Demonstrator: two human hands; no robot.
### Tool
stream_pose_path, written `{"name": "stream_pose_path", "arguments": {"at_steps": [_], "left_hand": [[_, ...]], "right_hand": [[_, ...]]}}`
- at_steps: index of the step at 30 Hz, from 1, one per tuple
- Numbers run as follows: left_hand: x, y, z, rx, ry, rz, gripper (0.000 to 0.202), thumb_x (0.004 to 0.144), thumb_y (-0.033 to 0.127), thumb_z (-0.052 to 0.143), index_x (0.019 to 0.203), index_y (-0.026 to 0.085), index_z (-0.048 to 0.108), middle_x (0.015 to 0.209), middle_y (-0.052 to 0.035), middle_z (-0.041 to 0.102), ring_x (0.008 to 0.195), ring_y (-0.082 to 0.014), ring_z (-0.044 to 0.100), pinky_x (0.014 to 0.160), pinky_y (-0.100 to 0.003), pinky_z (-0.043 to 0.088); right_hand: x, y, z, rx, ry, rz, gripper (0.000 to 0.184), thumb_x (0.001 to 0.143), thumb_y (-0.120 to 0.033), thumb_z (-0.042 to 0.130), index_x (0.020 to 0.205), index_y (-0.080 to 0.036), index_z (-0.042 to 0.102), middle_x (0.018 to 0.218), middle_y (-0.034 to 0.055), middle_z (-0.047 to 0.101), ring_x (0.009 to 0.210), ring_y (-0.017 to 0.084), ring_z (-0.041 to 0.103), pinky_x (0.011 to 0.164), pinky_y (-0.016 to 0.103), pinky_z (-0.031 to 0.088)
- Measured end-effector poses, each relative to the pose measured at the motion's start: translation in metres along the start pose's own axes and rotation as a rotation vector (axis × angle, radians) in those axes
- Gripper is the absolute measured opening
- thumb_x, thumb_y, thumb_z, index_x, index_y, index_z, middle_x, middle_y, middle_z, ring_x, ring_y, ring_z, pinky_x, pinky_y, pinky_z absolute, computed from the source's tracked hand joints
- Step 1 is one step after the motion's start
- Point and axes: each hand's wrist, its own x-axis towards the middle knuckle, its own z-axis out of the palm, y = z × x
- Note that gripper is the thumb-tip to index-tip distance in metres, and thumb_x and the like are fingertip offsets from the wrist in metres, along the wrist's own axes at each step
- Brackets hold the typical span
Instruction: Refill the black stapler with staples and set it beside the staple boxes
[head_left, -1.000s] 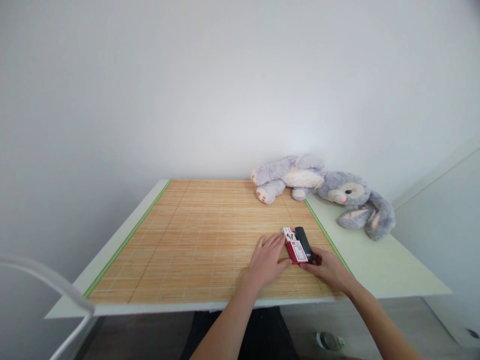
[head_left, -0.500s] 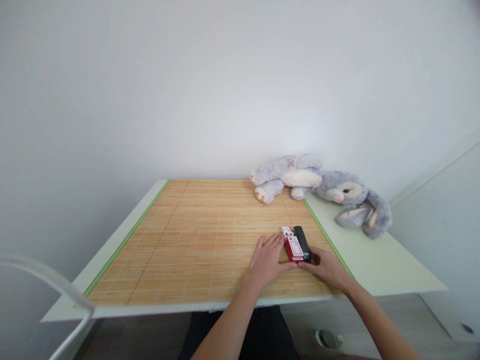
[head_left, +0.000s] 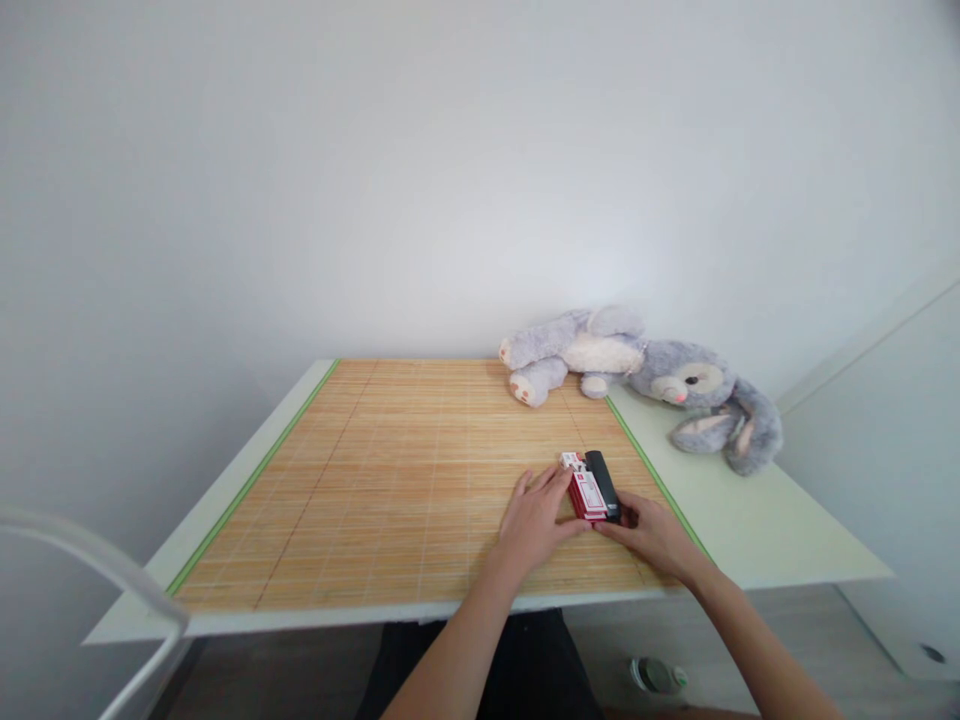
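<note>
A small red and white card box (head_left: 586, 492) lies on the bamboo mat (head_left: 390, 480), with a black oblong object (head_left: 603, 482) right beside it. My left hand (head_left: 536, 524) rests flat on the mat, fingers stretched out and touching the box's left side. My right hand (head_left: 654, 533) is at the near ends of the box and the black object, fingers curled toward them; what they grip is hidden.
A grey plush rabbit (head_left: 645, 378) lies at the back right, half on the mat and half on the pale table (head_left: 750, 520). A white wall stands behind. A curved white chair rail (head_left: 90, 570) shows at the lower left. A small round object (head_left: 658, 676) lies on the floor.
The view has shifted slightly. Both hands stay at the card box, with hardly any movement.
</note>
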Motion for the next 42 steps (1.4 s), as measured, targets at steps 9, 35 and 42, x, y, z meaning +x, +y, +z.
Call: {"name": "stream_pose_path", "arguments": {"at_steps": [9, 35, 42], "left_hand": [[-0.001, 0.000, -0.001, -0.007, 0.010, -0.003, 0.078, 0.093, 0.065, 0.058, 0.158, 0.034, 0.030, 0.165, -0.0053, 0.039, 0.154, -0.0220, 0.033, 0.129, -0.048, 0.018], [0.006, 0.002, 0.008, -0.054, 0.006, -0.076, 0.083, 0.089, 0.071, 0.059, 0.157, 0.029, 0.035, 0.161, -0.0100, 0.044, 0.150, -0.0264, 0.040, 0.129, -0.051, 0.018], [-0.035, -0.010, -0.024, -0.011, 0.012, -0.114, 0.092, 0.090, 0.071, 0.055, 0.164, 0.033, 0.017, 0.170, -0.0042, 0.025, 0.157, -0.0250, 0.026, 0.129, -0.050, 0.020]], "right_hand": [[-0.003, -0.008, -0.002, -0.032, 0.016, -0.005, 0.056, 0.083, -0.068, 0.063, 0.108, -0.019, 0.071, 0.078, 0.0003, 0.067, 0.072, 0.019, 0.059, 0.067, 0.028, 0.041], [0.000, -0.002, 0.001, -0.068, 0.005, -0.018, 0.052, 0.085, -0.066, 0.062, 0.106, -0.020, 0.072, 0.073, -0.0007, 0.064, 0.067, 0.019, 0.057, 0.061, 0.028, 0.036], [-0.026, -0.001, -0.016, 0.118, 0.066, 0.039, 0.097, 0.080, -0.063, 0.070, 0.159, -0.019, 0.033, 0.077, -0.0029, 0.062, 0.065, 0.018, 0.057, 0.063, 0.030, 0.045]]}}
